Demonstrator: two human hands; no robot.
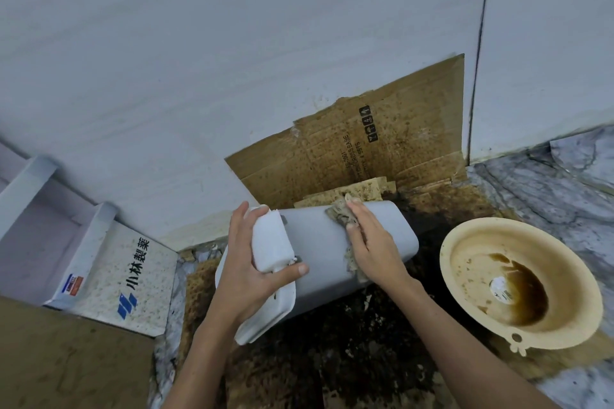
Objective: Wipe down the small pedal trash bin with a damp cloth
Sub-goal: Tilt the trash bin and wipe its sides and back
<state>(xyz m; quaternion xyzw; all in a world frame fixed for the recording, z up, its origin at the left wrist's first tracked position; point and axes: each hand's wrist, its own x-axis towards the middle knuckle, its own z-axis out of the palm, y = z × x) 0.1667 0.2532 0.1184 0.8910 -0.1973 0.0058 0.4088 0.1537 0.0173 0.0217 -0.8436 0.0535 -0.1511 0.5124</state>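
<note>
Stained cardboard (382, 149) against the wall, cream basin (518, 285) at right, printed white box (133, 279) at left

Smooth matt plastic bin (319, 242); frayed cloth (339, 214); stained cardboard (382, 143).

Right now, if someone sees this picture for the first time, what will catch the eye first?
In the middle, the white pedal bin lies tipped on its side; the left hand grips its lid end while the right hand presses a dirty cloth flat on its side. To the right stands a cream basin holding brown water, and stained cardboard leans on the wall behind.
</note>
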